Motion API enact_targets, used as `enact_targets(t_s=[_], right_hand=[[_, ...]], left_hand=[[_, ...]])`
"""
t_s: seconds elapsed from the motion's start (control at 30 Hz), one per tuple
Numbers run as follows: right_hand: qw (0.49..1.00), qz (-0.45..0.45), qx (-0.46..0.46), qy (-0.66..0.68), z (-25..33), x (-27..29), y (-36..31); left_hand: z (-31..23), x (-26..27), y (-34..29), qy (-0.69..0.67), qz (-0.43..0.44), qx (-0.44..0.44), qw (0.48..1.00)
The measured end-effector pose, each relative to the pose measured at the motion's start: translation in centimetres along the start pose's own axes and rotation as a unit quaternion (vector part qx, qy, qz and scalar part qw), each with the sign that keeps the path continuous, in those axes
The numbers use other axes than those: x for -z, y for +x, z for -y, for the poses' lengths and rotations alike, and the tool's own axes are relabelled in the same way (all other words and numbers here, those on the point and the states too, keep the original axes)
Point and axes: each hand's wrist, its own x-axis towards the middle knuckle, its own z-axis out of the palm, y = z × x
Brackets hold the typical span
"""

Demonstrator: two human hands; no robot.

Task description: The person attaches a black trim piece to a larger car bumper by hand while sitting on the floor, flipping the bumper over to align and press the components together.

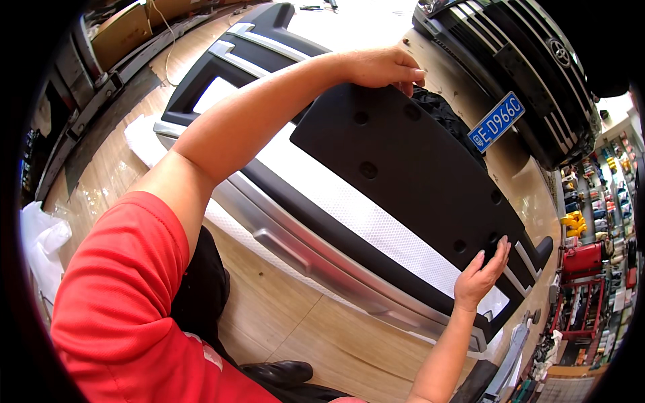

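Observation:
A flat black plastic panel (410, 161) with several round recesses lies tilted over a large black-and-silver car bumper guard (289, 245). My left hand (383, 67) reaches across to the panel's far upper edge, its fingers curled closed there; the exact contact is partly hidden. At the panel's near right end is my right hand (480, 279), open, fingers stretched upward beside the edge. White perforated or textured sheet (349, 205) shows through the guard's long opening.
A vehicle front with a dark grille (531, 74) and a blue number plate (497, 121) stands at the far right. Shelves of small goods (608, 181) and a red case (582, 260) line the right. Clear plastic wrapping (44, 235) lies left. My black shoe (277, 372) rests on the floor.

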Motion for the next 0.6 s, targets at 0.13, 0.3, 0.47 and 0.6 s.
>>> enact_targets(t_s=[0.13,0.3,0.47,0.6], right_hand=[[1.0,0.001,-0.002,-0.002,0.09,0.01,0.03],[1.0,0.002,-0.002,-0.003,0.11,0.07,0.05],[1.0,0.001,-0.003,-0.002,0.03,0.06,-0.02],[1.0,0.003,-0.003,-0.001,0.09,0.02,0.01]], left_hand=[[0.01,0.0,-0.03,0.001,-0.002,-0.002,1.0],[-0.08,-0.01,-0.08,0.009,-0.002,-0.004,1.0],[-0.17,-0.03,-0.08,0.006,-0.003,-0.007,1.0],[-0.14,0.03,-0.11,0.012,0.0,-0.01,1.0]])
